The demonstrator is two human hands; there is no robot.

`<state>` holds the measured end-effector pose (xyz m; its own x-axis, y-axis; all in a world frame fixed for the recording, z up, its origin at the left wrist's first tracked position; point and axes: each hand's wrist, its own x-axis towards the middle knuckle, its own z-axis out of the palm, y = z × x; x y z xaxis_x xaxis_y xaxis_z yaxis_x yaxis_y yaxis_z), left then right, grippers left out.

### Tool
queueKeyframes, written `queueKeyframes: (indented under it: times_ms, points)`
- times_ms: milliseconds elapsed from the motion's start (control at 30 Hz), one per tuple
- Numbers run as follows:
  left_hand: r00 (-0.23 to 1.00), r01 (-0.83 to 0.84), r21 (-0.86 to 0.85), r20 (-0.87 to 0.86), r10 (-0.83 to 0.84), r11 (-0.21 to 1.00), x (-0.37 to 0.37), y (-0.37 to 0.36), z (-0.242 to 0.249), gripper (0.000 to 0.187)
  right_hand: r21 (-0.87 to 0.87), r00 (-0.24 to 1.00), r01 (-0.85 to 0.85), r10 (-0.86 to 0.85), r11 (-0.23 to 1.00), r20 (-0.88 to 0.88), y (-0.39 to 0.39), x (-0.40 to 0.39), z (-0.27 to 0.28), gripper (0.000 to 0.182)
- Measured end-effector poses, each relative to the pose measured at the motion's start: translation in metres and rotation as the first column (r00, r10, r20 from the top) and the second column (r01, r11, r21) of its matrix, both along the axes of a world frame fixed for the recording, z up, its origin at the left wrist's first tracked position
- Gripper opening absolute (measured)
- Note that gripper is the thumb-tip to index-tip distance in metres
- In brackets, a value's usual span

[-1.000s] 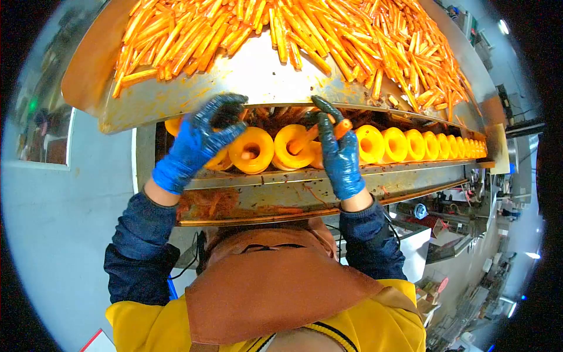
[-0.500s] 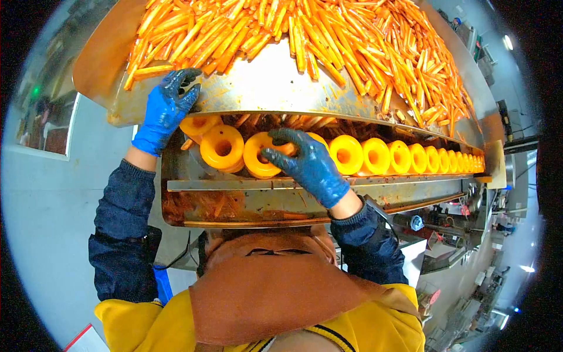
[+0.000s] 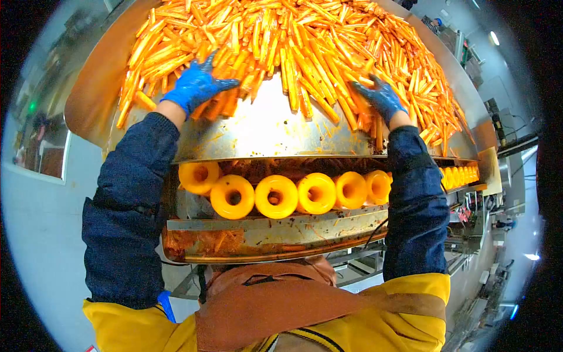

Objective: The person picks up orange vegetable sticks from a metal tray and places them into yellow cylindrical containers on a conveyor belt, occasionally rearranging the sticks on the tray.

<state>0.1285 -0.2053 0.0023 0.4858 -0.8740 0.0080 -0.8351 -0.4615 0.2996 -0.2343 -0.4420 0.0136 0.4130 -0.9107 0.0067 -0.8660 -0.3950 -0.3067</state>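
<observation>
A large heap of glossy, oily orange food sticks [image 3: 316, 64] covers the upper part of a metal tray [image 3: 264, 138]. My left hand [image 3: 202, 87], in a blue glove, lies on the left front edge of the heap with its fingers spread and thumb out. Some sticks under it are blurred. At the right front of the heap is my right hand [image 3: 381, 98], in a darkly smeared blue glove. Its thumb and fingers are apart, and its fingertips touch the sticks. Neither hand is closed around a stick.
Below the tray runs a row of yellow round cups with central holes [image 3: 276, 196]; my right sleeve hides part of it. In front of the cups is a stained metal ledge [image 3: 281, 234]. Other machinery stands at the far right. A brown apron [image 3: 264, 305] covers my chest.
My left hand has moved up and right from the tray's left side onto the sticks. My right hand has left the yellow cups and moved up and right to the heap.
</observation>
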Motion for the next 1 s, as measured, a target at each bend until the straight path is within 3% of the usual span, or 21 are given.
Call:
queueKeyframes:
  times_ms: [33, 100, 167, 233, 300, 333, 367, 400, 467, 500, 533, 567, 633, 700, 800, 833, 967, 1000]
  points:
    - [0.994, 0.094, 0.018, 0.059, -0.094, 0.995, -0.001, -0.016, -0.013, 0.105, 0.025, 0.999, -0.034, 0.034, 0.999, -0.011, 0.005, 0.016, -0.002, 0.091]
    - [0.975, 0.191, 0.045, 0.111, -0.195, 0.981, -0.015, -0.033, -0.019, 0.107, 0.272, 0.973, -0.188, 0.14, 0.944, 0.184, 0.027, 0.045, 0.009, 0.093]
    - [0.988, 0.153, -0.013, -0.016, -0.153, 0.988, -0.042, -0.035, -0.007, 0.108, 0.072, 0.981, -0.152, 0.142, 0.986, 0.132, 0.056, 0.07, 0.004, 0.095]
    - [0.98, 0.193, -0.024, -0.035, -0.194, 0.981, -0.053, -0.023, 0.008, 0.098, 0.101, 0.972, -0.228, 0.221, 0.969, 0.077, 0.074, 0.079, 0.012, 0.096]
    - [0.84, 0.466, -0.262, -0.168, -0.515, 0.845, -0.038, -0.001, 0.009, 0.082, 0.27, 0.9, -0.355, 0.248, 0.895, 0.359, 0.077, 0.063, 0.024, 0.093]
    - [0.681, 0.732, -0.2, 0.214, -0.7, 0.651, -0.021, 0.016, 0.009, 0.069, 0.35, 0.884, -0.386, 0.234, 0.853, 0.404, 0.073, 0.051, 0.029, 0.086]
    - [0.886, 0.296, -0.331, -0.254, -0.387, 0.896, -0.041, 0.033, 0.028, 0.054, 0.284, 0.882, -0.384, 0.258, 0.879, 0.395, 0.077, 0.04, 0.039, 0.071]
    - [0.945, 0.211, -0.334, -0.171, -0.28, 0.919, -0.037, 0.053, 0.026, 0.053, 0.193, 0.907, -0.349, 0.278, 0.917, 0.317, 0.077, 0.026, 0.043, 0.059]
    - [0.961, 0.22, -0.436, -0.056, -0.27, 0.873, -0.021, 0.088, 0.016, 0.048, 0.102, 0.953, -0.3, 0.293, 0.949, 0.078, 0.086, 0.002, 0.054, 0.041]
    - [0.955, 0.184, -0.439, -0.133, -0.267, 0.879, -0.019, 0.105, 0.014, 0.042, 0.102, 0.954, -0.281, 0.29, 0.954, -0.081, 0.094, -0.008, 0.059, 0.035]
    - [0.942, 0.148, -0.439, -0.21, -0.261, 0.886, -0.019, 0.12, 0.012, 0.037, 0.176, 0.925, -0.35, 0.368, 0.92, -0.088, 0.098, -0.017, 0.051, 0.032]
    - [0.942, 0.151, -0.438, -0.209, -0.264, 0.886, -0.021, 0.132, 0.008, 0.037, 0.096, 0.874, -0.428, 0.439, 0.898, -0.208, 0.109, -0.026, 0.044, 0.028]
    - [0.908, 0.013, -0.414, -0.377, -0.184, 0.91, -0.027, 0.146, -0.008, 0.024, -0.115, 0.843, -0.483, 0.426, 0.868, -0.33, 0.125, -0.023, 0.027, 0.024]
    - [0.929, 0.06, -0.469, -0.297, -0.221, 0.881, -0.03, 0.146, -0.018, 0.021, -0.132, 0.827, -0.523, 0.464, 0.842, -0.319, 0.127, -0.025, 0.033, 0.022]
    - [0.969, 0.137, -0.496, -0.114, -0.22, 0.857, -0.032, 0.14, -0.022, 0.019, 0.266, 0.913, -0.329, 0.377, 0.906, -0.156, 0.106, -0.033, 0.051, 0.026]
    - [0.982, 0.16, -0.471, -0.012, -0.188, 0.868, -0.034, 0.138, -0.022, 0.019, 0.286, 0.925, -0.327, 0.368, 0.901, -0.1, 0.094, -0.038, 0.05, 0.031]
    - [0.984, 0.175, -0.47, 0.121, -0.133, 0.865, -0.039, 0.135, -0.022, 0.017, 0.049, 0.993, -0.094, 0.097, 0.994, -0.064, 0.059, -0.015, 0.022, 0.047]
    - [0.984, 0.174, -0.469, 0.123, -0.131, 0.866, -0.04, 0.134, -0.022, 0.017, 0.012, 0.987, -0.098, 0.099, 0.995, -0.129, 0.056, -0.001, 0.011, 0.049]
